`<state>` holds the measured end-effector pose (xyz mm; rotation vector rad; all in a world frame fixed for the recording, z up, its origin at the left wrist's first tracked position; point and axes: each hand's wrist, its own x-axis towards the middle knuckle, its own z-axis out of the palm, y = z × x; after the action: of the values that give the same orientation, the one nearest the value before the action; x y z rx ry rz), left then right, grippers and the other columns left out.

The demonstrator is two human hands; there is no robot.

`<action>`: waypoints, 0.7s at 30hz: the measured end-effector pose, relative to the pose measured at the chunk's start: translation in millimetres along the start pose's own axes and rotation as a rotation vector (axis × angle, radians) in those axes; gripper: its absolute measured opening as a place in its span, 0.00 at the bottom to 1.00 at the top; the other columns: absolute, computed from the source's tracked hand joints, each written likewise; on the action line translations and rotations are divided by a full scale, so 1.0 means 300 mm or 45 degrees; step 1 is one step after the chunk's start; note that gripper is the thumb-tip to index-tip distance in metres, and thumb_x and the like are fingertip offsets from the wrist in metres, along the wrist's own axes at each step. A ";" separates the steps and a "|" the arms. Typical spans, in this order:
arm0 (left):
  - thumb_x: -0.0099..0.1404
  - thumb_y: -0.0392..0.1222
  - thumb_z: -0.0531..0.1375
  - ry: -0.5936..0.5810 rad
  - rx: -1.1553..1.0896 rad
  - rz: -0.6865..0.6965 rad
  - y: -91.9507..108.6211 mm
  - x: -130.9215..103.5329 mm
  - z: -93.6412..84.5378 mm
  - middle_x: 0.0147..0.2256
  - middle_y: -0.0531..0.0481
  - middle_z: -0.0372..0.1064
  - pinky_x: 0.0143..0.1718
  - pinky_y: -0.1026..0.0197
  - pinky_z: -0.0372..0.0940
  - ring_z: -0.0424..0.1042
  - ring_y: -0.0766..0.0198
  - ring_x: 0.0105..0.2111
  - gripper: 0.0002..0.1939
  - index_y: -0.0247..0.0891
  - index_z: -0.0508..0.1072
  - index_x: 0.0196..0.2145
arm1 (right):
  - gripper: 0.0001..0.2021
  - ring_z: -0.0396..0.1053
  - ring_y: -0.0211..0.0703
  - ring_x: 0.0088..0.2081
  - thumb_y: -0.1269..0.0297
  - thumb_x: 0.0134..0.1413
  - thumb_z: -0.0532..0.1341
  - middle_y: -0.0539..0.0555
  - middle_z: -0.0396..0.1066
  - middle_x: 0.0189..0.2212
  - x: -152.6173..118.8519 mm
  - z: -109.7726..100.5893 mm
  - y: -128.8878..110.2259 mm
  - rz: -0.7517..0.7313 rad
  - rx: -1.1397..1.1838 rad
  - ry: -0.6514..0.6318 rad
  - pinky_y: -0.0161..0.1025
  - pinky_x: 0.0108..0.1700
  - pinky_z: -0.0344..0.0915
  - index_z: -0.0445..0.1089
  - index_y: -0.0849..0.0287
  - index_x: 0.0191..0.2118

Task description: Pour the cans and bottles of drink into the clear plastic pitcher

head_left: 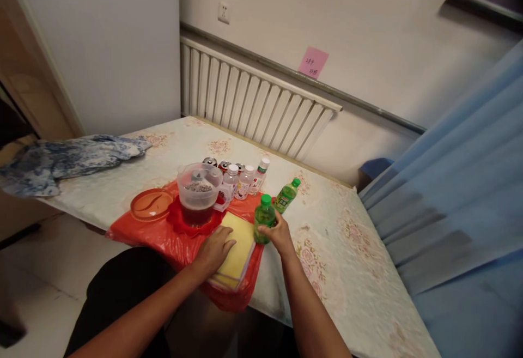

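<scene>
Closest, left hand (214, 249): spread, released, on the yellow cloth (242, 234)
Right hand (281, 232): grasping the green bottle (263, 217) beside the cloth; a loose grip might tip it
Jug (198, 205): holds dark liquid; dragging the red bag (125, 228) beneath could slop it
Second bottle (285, 198): just beyond the held one; a knock could topple it

A home-like room, with radiator (257, 96), floral tablecloth (335, 271) and curtain (441, 183).

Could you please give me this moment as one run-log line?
left hand: on yellow stack | right hand: around nearer green bottle | nearby: farther green bottle, pitcher of dark liquid
</scene>
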<state>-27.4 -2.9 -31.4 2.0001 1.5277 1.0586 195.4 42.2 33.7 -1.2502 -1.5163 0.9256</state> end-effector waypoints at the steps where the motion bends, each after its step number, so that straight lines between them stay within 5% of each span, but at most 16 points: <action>1: 0.68 0.41 0.55 -0.033 0.066 0.003 -0.025 -0.007 0.022 0.44 0.42 0.73 0.47 0.54 0.69 0.74 0.54 0.44 0.11 0.39 0.73 0.45 | 0.31 0.75 0.52 0.45 0.61 0.36 0.71 0.52 0.79 0.44 0.031 0.010 0.002 -0.009 0.009 0.027 0.49 0.52 0.71 0.72 0.56 0.52; 6: 0.72 0.39 0.52 -0.149 0.371 0.080 -0.096 -0.040 0.090 0.40 0.45 0.71 0.45 0.55 0.67 0.71 0.56 0.42 0.08 0.39 0.72 0.41 | 0.27 0.74 0.49 0.41 0.60 0.37 0.70 0.55 0.78 0.43 0.177 0.104 0.030 -0.056 0.054 0.131 0.46 0.48 0.71 0.72 0.59 0.48; 11: 0.74 0.40 0.50 -0.056 0.401 0.185 -0.113 -0.062 0.112 0.38 0.46 0.70 0.45 0.54 0.65 0.70 0.56 0.41 0.11 0.40 0.71 0.38 | 0.26 0.74 0.48 0.39 0.59 0.38 0.70 0.55 0.78 0.40 0.280 0.210 0.064 -0.044 0.035 0.200 0.44 0.46 0.71 0.71 0.59 0.47; 21: 0.74 0.40 0.50 -0.036 0.454 0.224 -0.131 -0.070 0.132 0.38 0.47 0.70 0.47 0.54 0.67 0.71 0.57 0.42 0.11 0.41 0.70 0.39 | 0.30 0.75 0.47 0.44 0.63 0.42 0.68 0.55 0.78 0.46 0.294 0.364 0.106 0.003 0.123 0.260 0.45 0.51 0.71 0.67 0.56 0.56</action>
<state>-24.1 -5.2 -91.0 2.4166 1.6422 0.8626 95.3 135.9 -9.9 -1.2374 -1.2957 0.8356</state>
